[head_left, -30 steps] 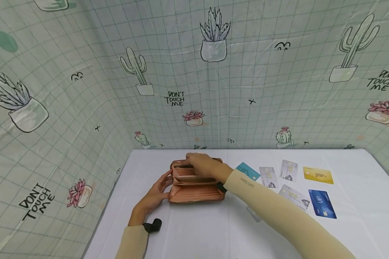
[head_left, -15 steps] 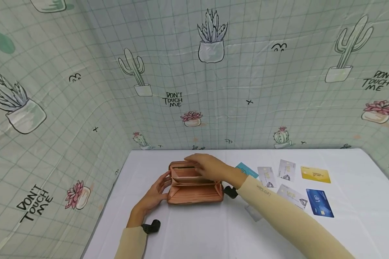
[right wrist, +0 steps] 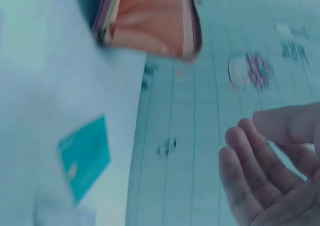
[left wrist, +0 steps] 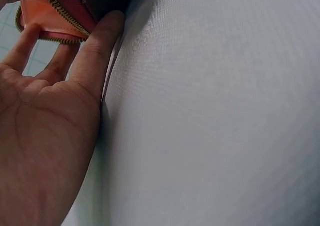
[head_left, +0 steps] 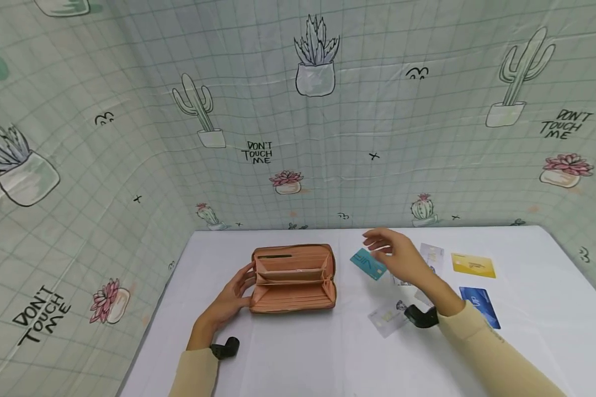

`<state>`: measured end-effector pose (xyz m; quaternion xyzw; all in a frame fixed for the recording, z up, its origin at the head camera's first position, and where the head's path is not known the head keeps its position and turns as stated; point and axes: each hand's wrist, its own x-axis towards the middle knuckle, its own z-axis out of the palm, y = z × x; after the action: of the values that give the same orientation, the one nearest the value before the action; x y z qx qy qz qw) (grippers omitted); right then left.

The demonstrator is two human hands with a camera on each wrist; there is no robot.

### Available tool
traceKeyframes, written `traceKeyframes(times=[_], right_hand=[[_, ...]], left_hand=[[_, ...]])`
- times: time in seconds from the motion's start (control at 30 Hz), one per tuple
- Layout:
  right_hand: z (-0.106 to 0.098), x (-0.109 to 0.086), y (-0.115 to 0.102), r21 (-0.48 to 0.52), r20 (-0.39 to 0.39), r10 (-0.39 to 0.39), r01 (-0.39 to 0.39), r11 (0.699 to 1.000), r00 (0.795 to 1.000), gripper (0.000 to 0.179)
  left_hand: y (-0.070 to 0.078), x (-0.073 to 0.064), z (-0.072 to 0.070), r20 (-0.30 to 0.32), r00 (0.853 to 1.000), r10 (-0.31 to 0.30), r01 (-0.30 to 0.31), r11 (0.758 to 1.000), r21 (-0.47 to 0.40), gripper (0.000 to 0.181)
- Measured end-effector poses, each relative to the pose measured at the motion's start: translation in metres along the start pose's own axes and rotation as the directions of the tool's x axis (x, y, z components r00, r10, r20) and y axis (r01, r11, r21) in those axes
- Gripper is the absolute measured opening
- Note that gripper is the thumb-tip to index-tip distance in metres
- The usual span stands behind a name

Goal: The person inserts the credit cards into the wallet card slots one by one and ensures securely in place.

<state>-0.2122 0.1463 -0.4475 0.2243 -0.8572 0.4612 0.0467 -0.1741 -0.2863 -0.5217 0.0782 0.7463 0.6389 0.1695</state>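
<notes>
A peach zip-around wallet point(head_left: 294, 306) stands unzipped on the table, its inner dividers and card slots facing up. At its left side my left hand point(head_left: 227, 302) holds the edge, thumb near the front corner and fingers against the gusset; the left wrist view shows those fingers touching the zipper point(left wrist: 65, 11). My right hand point(head_left: 399, 258) is over the cards with loosely bent fingers and nothing in them. Just left of and below its fingertips lies a teal VIP card point(head_left: 367, 264), seen apart from the hand in the right wrist view point(right wrist: 86, 158).
Right of the wallet lie several more cards: a gold card point(head_left: 473, 266), a blue card point(head_left: 480, 303), a silver card point(head_left: 432, 255) and another silver card point(head_left: 387, 320) nearer the front. My right arm partly covers some. A patterned cloth wall point(head_left: 357, 127) rises behind the white table point(head_left: 298, 358).
My right hand has left the wallet's interior and swung right to above the cards, uncovering the wallet. My left hand stays at the wallet's left edge. The head view has shifted slightly.
</notes>
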Motion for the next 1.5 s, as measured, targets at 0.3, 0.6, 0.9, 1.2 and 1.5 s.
traceKeyframes(times=[0.3, 0.6, 0.9, 1.2, 1.5], right_hand=[[-0.055, -0.063, 0.038, -0.031, -0.111, 0.205, -0.21, 0.977, 0.972, 0.038], [-0.089, -0.119, 0.067, -0.092, -0.19, 0.336, -0.358, 0.929, 0.922, 0.041], [-0.108, -0.145, 0.082, -0.176, -0.221, 0.437, -0.476, 0.862, 0.872, 0.045], [-0.114, -0.158, 0.098, -0.161, -0.205, 0.501, -0.534, 0.83, 0.841, 0.052], [-0.106, -0.164, 0.104, -0.171, -0.107, 0.633, -0.642, 0.748, 0.767, 0.073]], left_hand=[[0.0, -0.001, 0.0, -0.009, 1.0, -0.001, 0.001, 1.0, 0.013, 0.103], [0.0, -0.001, 0.001, -0.01, 1.0, 0.006, -0.006, 1.0, 0.026, 0.102], [-0.002, -0.001, -0.001, -0.001, 1.0, 0.005, -0.005, 1.0, -0.024, 0.105], [0.002, -0.001, 0.0, 0.002, 1.0, 0.002, -0.002, 1.0, -0.001, 0.104], [0.003, -0.002, 0.001, 0.015, 1.0, 0.025, -0.025, 1.0, -0.004, 0.103]])
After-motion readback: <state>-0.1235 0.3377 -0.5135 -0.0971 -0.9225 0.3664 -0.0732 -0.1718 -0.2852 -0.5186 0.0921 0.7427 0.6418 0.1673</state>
